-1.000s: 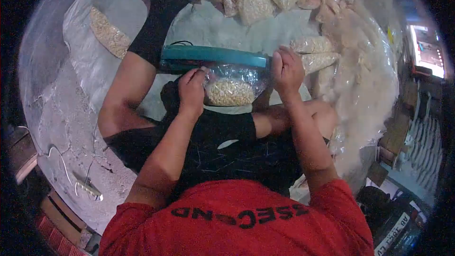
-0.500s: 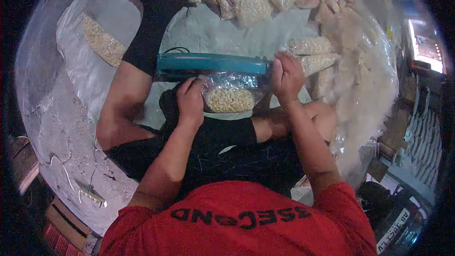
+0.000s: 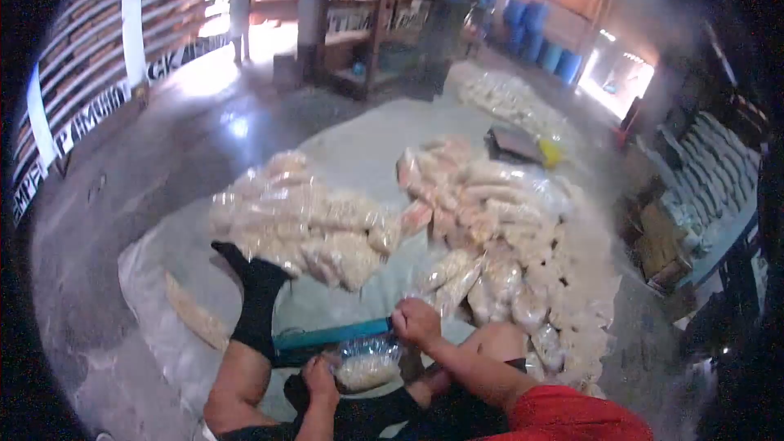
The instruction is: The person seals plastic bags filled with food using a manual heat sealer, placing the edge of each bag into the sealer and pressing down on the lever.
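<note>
Teal across the lower part of the head view, that's the long bar [image 3: 333,336], and the clear bag [image 3: 367,370] of pale pieces sits right along its near side. Here's the left hand [image 3: 321,377] pinching the bag's left edge, while the right hand [image 3: 416,322] is curled closed at the bar's right end, its exact hold too blurred to tell, and filled bags [image 3: 339,253] lie heaped beyond on the pale sheet [image 3: 351,135]
</note>
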The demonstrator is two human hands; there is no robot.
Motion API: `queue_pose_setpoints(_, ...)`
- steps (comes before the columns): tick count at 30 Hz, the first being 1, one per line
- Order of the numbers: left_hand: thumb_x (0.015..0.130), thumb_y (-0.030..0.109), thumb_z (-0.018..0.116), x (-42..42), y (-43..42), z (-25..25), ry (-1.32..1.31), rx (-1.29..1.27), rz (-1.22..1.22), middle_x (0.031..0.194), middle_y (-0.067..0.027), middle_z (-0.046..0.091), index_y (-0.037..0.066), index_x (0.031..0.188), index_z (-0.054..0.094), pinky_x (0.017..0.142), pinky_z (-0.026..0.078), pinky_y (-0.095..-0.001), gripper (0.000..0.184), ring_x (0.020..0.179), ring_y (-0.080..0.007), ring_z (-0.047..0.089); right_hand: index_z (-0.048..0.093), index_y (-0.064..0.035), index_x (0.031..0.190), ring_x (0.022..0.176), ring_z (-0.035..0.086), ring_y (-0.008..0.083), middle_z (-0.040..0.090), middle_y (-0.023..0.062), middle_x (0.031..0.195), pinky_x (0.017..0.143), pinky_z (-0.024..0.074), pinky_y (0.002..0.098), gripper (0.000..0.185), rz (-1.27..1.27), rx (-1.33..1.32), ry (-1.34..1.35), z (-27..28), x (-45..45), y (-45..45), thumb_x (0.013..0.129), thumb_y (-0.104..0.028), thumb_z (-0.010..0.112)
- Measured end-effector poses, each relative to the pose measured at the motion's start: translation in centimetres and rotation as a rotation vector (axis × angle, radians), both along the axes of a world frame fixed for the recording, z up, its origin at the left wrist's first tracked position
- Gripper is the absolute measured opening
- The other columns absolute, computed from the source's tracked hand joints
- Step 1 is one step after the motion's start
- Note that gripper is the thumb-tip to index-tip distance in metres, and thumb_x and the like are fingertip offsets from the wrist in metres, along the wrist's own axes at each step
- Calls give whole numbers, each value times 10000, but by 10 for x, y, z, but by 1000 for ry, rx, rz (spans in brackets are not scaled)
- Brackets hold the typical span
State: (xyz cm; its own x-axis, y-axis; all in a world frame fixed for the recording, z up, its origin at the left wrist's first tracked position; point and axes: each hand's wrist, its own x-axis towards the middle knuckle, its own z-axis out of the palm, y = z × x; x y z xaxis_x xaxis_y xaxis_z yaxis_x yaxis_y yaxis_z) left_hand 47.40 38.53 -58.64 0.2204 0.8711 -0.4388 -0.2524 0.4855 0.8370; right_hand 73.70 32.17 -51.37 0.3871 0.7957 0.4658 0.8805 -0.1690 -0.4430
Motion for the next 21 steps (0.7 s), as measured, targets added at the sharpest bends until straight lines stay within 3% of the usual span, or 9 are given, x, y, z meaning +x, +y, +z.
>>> queue_pose_setpoints(3,857,125,619,3,1,3,13,-42,56,759,-87,658,14,820,656,723,458,-352,123,734,-210,599,676,-61,830,838,637,371,647,150,853,733,528,465,270,40,-37,-31,3,1,-3,883,-310,586)
queue_pose_setpoints(5,861,120,611,-3,0,-7,200,313,-38,755,-84,659,10,818,652,709,451,-344,125,722,-206,592,680,-72,820,844,647,357,659,141,860,730,534,459,269,7,-17,-26,5,-2,-4,886,-318,592)
queue_pose_setpoints(7,866,122,613,0,2,-6,30,73,21,744,-83,659,12,802,649,695,442,-333,132,698,-205,581,687,-83,809,848,656,341,674,124,870,731,542,453,272,-2,-148,-67,6,-1,-4,896,-325,598)
queue_pose_setpoints(8,866,110,599,1,-2,13,210,167,-14,723,-65,642,25,777,641,684,435,-326,130,677,-197,569,687,-83,809,848,656,341,674,124,870,731,542,453,272,1,-142,-71,5,-3,-4,896,-325,598)
queue_pose_setpoints(9,866,110,599,1,-1,6,205,169,-14,723,-65,642,25,777,641,684,435,-326,130,677,-197,569,690,-86,808,855,658,333,678,118,874,740,544,448,275,-7,-104,-59,3,-4,-4,903,-326,595)
queue_pose_setpoints(11,865,99,586,2,3,-5,-17,-36,28,693,-44,615,41,764,639,665,433,-323,128,679,-188,570,694,-90,807,862,661,326,682,113,877,749,545,443,279,-24,-71,-57,5,-2,-6,911,-328,591)
queue_pose_setpoints(15,867,87,576,6,0,12,110,-67,17,683,-30,593,52,757,638,639,432,-328,131,666,-181,557,700,-91,803,854,659,333,680,119,869,772,537,441,296,9,-179,-5,11,-5,-7,930,-325,571)
queue_pose_setpoints(18,870,92,575,0,-3,14,-68,-29,27,753,-32,614,51,804,652,650,448,-334,110,690,-177,555,696,-81,802,839,652,353,673,136,861,774,531,453,315,4,-147,-36,7,-6,-4,938,-332,564)
queue_pose_setpoints(21,871,109,582,-4,8,-35,121,-37,-51,793,-36,629,51,836,661,667,459,-339,104,711,-174,566,694,-67,818,843,642,376,665,160,862,785,522,472,341,-9,-141,5,1,-4,-2,946,-350,552)
